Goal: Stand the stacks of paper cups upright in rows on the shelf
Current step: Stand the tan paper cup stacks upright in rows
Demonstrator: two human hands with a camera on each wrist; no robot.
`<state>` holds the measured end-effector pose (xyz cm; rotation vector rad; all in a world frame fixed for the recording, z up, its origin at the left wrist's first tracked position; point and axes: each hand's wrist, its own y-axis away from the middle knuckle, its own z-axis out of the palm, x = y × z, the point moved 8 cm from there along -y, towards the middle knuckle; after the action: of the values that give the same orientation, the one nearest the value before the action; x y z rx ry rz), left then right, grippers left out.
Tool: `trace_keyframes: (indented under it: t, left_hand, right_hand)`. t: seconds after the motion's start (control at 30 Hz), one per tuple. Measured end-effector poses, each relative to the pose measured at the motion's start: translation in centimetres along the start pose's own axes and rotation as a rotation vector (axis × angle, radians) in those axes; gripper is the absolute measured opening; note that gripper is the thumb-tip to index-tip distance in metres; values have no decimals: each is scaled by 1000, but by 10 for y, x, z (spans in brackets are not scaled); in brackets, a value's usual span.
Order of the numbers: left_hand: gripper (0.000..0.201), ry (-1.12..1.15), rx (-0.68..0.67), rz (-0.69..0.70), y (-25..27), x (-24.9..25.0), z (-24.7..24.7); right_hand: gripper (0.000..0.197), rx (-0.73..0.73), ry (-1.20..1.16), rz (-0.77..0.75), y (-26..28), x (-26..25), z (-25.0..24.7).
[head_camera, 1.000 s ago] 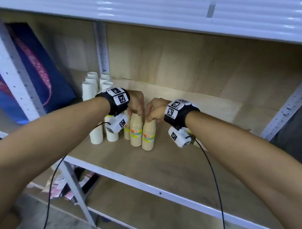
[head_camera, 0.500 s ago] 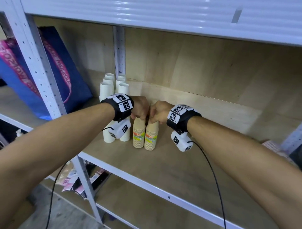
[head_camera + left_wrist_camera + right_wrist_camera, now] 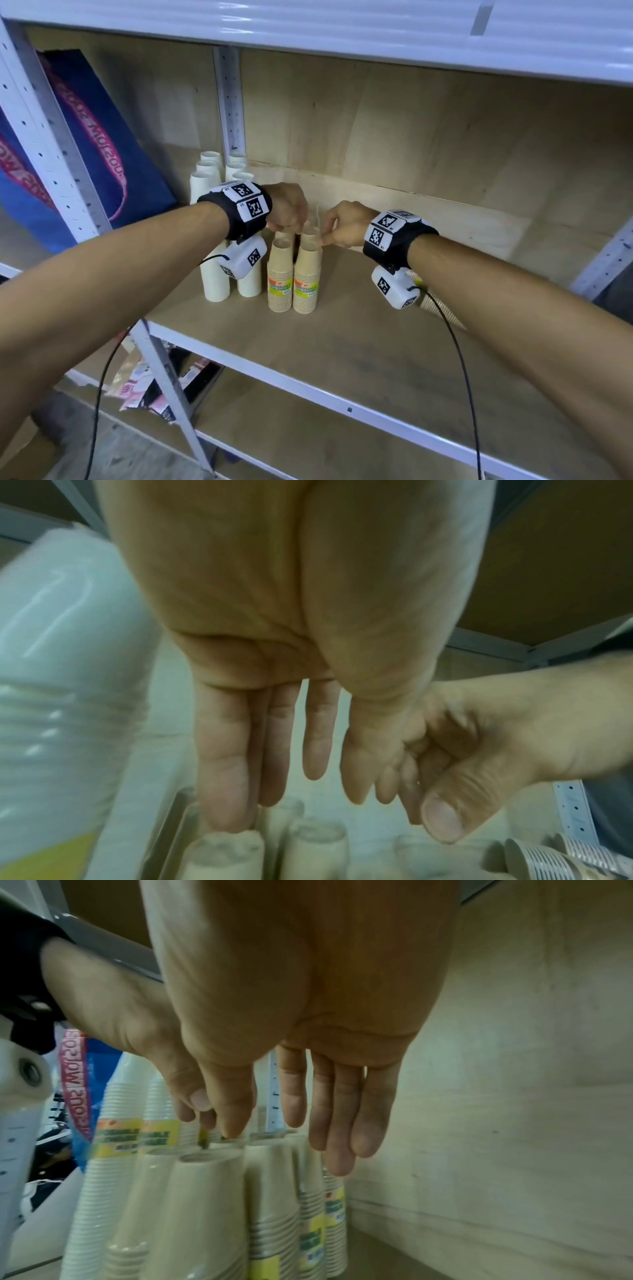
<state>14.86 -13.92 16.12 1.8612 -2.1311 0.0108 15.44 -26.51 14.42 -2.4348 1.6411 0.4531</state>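
Two tan paper-cup stacks [image 3: 280, 274] [image 3: 306, 274] with green-and-orange labels stand upright side by side on the wooden shelf [image 3: 376, 342]; more tan stacks stand behind them [image 3: 274, 1191]. Several white cup stacks [image 3: 214, 270] stand in rows to their left. My left hand [image 3: 286, 229] hovers over the left tan stack, fingers straight and pointing down [image 3: 291, 791]. My right hand [image 3: 325, 240] is over the right tan stack with straight fingers [image 3: 291, 1131], its thumb tip touching a stack top. Neither hand holds anything that I can see.
Another tan cup stack [image 3: 442, 308] lies on its side behind my right forearm. A blue bag [image 3: 102, 144] leans in the left bay behind a white upright post [image 3: 229, 102]. Pink packets [image 3: 144, 387] lie on the lower level. A plywood wall backs the shelf.
Both hands have let go of the tops of the two front tan stacks, risen slightly and moved apart. The stacks stay upright.
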Motion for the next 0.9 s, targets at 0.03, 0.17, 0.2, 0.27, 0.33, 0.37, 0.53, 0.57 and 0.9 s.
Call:
trace_keyframes:
  t: [0.03, 0.17, 0.2, 0.27, 0.33, 0.37, 0.53, 0.57, 0.9]
  left_hand:
    - [11, 13, 18, 16, -3, 3, -5]
    - [17, 51, 79, 76, -14, 22, -18]
    - [18, 68, 85, 93, -18, 28, -19]
    - [19, 91, 83, 136, -26, 44, -19]
    - [23, 94, 75, 172, -33, 63, -15]
    - [25, 86, 69, 191, -37, 73, -12]
    - [33, 29, 67, 308, -54, 127, 6]
    - [34, 27, 67, 328, -57, 136, 11]
    - [42, 11, -20, 461, -103, 205, 82]
  right_hand:
    - [31, 11, 14, 18, 2, 8, -7]
    - [30, 45, 56, 111, 15, 44, -33]
    - [31, 47, 67, 135, 19, 53, -37]
    - [34, 46, 94, 176, 26, 73, -43]
    - [35, 43, 124, 215, 34, 93, -48]
    - [36, 38, 134, 241, 40, 103, -49]
    - [35, 13, 163, 352, 68, 152, -48]
    - [35, 11, 171, 372, 74, 161, -47]
    - [57, -37, 182, 539, 123, 233, -21]
